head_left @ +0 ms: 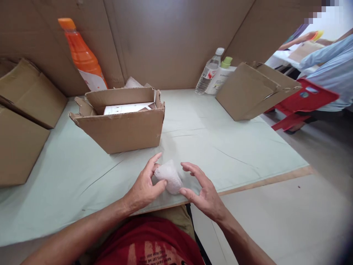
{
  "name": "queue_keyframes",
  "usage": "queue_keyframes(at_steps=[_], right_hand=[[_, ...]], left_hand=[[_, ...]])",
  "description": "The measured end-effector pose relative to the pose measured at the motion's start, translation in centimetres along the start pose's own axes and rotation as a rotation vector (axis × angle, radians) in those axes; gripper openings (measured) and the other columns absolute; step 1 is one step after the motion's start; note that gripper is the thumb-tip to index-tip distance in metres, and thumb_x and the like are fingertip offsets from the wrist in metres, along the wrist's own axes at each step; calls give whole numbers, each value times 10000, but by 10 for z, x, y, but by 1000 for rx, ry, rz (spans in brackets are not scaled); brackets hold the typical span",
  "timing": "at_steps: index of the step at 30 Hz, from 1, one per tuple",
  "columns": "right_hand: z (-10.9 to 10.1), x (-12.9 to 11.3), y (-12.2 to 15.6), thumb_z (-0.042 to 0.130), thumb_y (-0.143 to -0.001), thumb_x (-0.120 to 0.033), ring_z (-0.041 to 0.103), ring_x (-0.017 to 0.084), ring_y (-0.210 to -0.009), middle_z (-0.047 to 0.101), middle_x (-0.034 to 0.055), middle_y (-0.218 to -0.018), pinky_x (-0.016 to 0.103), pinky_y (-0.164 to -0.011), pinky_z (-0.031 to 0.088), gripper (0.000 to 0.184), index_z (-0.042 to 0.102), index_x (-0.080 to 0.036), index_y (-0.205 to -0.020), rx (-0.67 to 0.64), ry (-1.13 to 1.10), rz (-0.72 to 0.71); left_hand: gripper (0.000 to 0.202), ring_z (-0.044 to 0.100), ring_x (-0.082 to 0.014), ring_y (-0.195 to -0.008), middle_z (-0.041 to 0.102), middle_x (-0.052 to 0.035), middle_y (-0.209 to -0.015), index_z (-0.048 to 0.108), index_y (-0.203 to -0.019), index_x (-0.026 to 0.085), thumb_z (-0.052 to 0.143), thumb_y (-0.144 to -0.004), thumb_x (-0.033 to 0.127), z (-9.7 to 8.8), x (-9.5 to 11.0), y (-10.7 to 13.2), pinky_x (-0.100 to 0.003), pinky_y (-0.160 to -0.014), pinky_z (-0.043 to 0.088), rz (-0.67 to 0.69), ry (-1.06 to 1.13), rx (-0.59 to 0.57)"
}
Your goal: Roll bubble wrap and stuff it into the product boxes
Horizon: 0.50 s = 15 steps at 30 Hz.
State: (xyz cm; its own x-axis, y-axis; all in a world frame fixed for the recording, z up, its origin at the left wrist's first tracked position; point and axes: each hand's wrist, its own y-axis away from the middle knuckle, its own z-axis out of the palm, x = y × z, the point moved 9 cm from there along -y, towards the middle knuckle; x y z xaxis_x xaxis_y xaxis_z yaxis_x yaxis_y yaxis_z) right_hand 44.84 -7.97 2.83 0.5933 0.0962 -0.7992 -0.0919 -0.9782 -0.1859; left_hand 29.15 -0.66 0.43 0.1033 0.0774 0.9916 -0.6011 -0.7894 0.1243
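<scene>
A small bundle of crumpled clear bubble wrap [170, 178] is at the near edge of the table, between my two hands. My left hand [143, 187] has its thumb across the front of the bundle and a finger behind it, with the index finger raised. To the right, my right hand [202, 189] is open, fingers spread and curved. Its thumb tip is at the bundle's lower right side; whether it touches, I cannot tell. What the bubble wrap encloses, if anything, is hidden.
An open cardboard box [132, 130] with a white box [128, 108] inside stands beyond my hands. More cardboard boxes [23, 143] are at left and one [239, 92] at right. Bottles [82, 55] line the cardboard wall. A person [333, 70] and red chair [317, 94] are beyond the table's right side.
</scene>
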Motion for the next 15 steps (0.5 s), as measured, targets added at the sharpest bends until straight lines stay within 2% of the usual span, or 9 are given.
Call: queue_keyframes(at_steps=[2,3,5,7,8,11,13,15], right_hand=[[2,-10,-7,753,-819,-463,621,262,-1181,638,106,-1346,407,-999,510,678,521,-245,-1417,-53,-34,-1],[3,-16,-11,757,-817,-441,644,245,-1114,676,89,-1267,385,-970,521,625,556,-245,-1375,-61,-53,-8],[4,-28,-19,729,-846,-374,661,204,-968,719,46,-1063,334,-893,535,381,650,-247,-1196,-28,-107,-22],[4,-33,-25,695,-872,-330,649,170,-852,703,19,-934,290,-802,537,191,665,-244,-1040,38,-199,-16],[5,-33,-27,692,-874,-329,645,164,-825,695,16,-918,280,-771,537,172,653,-242,-1017,63,-253,-3],[8,-25,-28,693,-876,-351,657,171,-831,697,30,-933,281,-751,554,208,626,-241,-1039,73,-349,53],[4,-21,-29,700,-867,-358,674,185,-872,709,46,-965,297,-784,569,253,626,-243,-1080,56,-311,61],[-1,-22,-31,713,-852,-355,689,207,-940,720,66,-1038,325,-837,578,370,611,-255,-1193,21,-217,28]], left_hand=[[778,609,-171,-926,632,-30,-1009,303,-1524,188,608,-808,180,3,12,4,-327,-904,464,102,-127,-46],[768,611,-170,-918,637,-29,-1004,309,-1522,193,610,-816,177,5,17,6,-326,-898,465,144,-164,-59],[770,618,-176,-939,649,-42,-1033,298,-1527,195,631,-832,199,3,24,8,-334,-919,464,194,-164,-43],[825,617,-200,-1042,641,-77,-1150,265,-1538,200,675,-824,235,0,23,9,-357,-986,447,196,-84,-20],[860,608,-215,-1099,628,-94,-1206,247,-1544,201,695,-811,245,0,21,9,-368,-1015,437,181,-31,-25],[885,610,-231,-1126,637,-107,-1206,223,-1555,186,677,-795,222,3,7,8,-366,-989,464,97,84,-105],[835,643,-208,-983,666,-84,-1074,262,-1547,166,624,-795,186,0,-3,8,-333,-877,504,48,51,-124],[814,629,-180,-828,666,-58,-981,324,-1530,159,601,-765,155,-7,-7,9,-298,-757,507,56,-82,-110]])
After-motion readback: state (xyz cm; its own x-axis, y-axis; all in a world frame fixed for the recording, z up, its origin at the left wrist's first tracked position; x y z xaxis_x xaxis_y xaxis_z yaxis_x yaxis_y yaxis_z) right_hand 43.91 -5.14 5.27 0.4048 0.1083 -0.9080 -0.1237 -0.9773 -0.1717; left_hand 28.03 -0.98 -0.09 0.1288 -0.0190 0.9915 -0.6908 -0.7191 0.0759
